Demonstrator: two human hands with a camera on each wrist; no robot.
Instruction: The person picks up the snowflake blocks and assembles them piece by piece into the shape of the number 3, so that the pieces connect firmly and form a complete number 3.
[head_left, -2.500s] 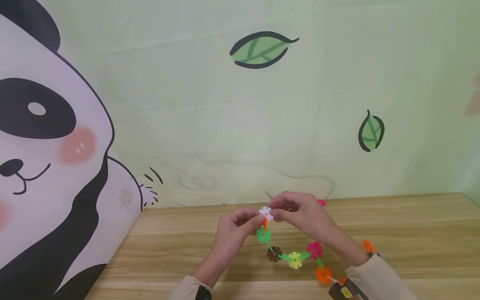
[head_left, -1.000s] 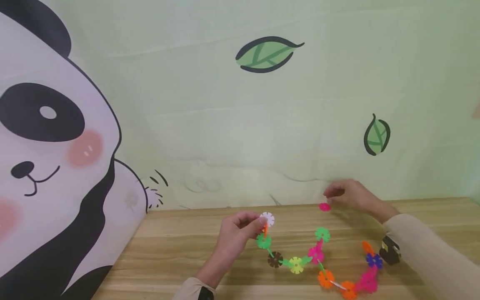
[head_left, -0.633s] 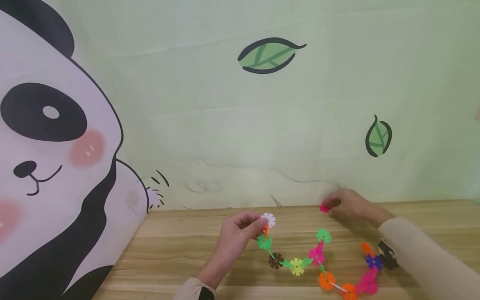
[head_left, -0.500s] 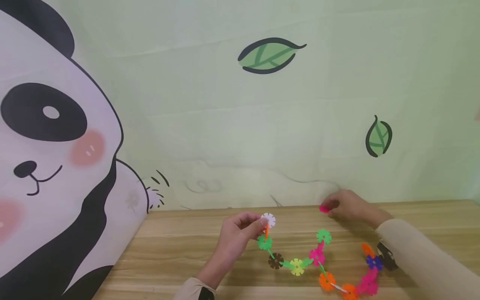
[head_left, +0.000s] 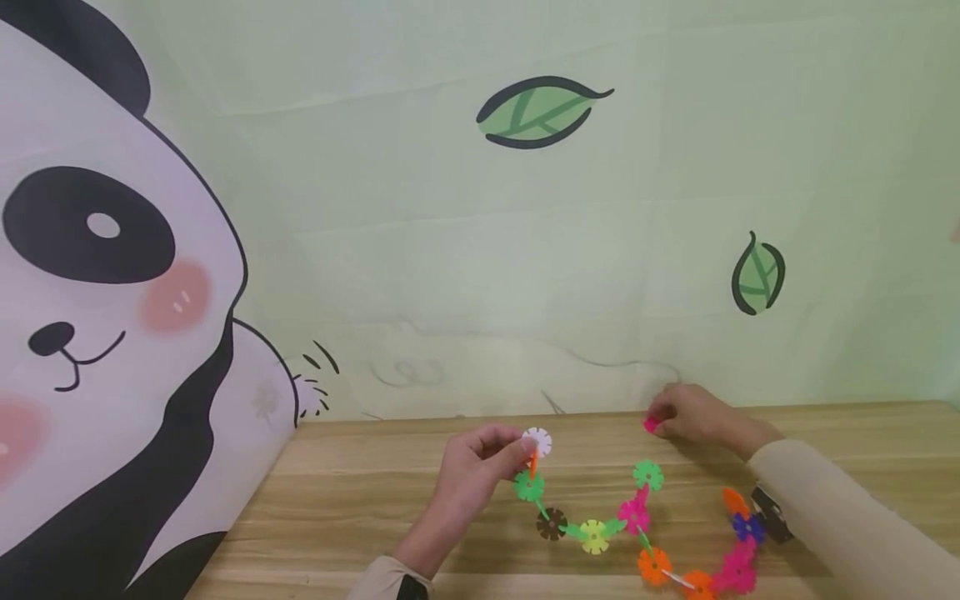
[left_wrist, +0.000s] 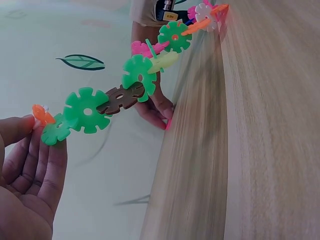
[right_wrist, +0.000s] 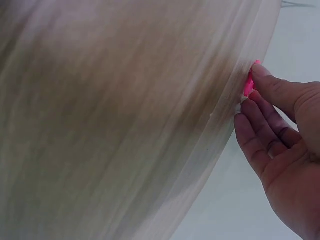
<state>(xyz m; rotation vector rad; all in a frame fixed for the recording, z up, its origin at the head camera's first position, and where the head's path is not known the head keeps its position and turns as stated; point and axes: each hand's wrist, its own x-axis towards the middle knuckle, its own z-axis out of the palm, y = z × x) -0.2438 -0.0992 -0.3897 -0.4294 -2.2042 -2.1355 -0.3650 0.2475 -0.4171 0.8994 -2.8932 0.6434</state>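
My left hand pinches a white snowflake disc at one end of a chain of slotted plastic snowflake discs. From it hang an orange disc seen edge-on, a green disc, a brown disc and a yellow disc. In the left wrist view the near part of the chain, with its brown disc, stretches out from the fingertips in the air. Close to the table's back edge, my right hand pinches a loose pink snowflake disc, mostly covered by thumb and fingers in the right wrist view.
Farther along, the chain carries a pink disc with a green disc branching off. It curves through orange discs to a blue disc beside the right sleeve. The wooden table meets a panda-printed backdrop.
My right hand has left the white disc, reached to the back edge and taken hold of the loose pink disc, then drawn it slightly nearer. The left hand has kept its pinch.
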